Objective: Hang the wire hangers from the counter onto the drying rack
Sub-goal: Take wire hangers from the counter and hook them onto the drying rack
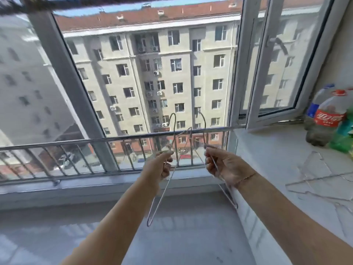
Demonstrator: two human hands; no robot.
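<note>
Wire hangers: two, thin and silvery, hooks pointing up, both held in front of the window and neither touching anything but the hands.
Left hanger (162, 196): raised before the railing (95, 141), one corner sloping down toward the floor.
Right hanger (229, 197): just beside the first, its lower corner close to the table's edge.
Left hand (162, 166): fingers curled round the left hanger just below its hook.
Right hand (223, 169): fingers closed on the right hanger's wire near the neck (thumb side up).
Table (315, 188): pale, veined stone surface at the right, under an inward-open window sash (277, 73).
Cola bottle (328, 119): red label, upright at the table's far end, a blue-labelled bottle (313, 109) behind it and something green (343, 136) beside it.
Dark bar (76, 3): blurred, along the top edge; I cannot tell what it is.
</note>
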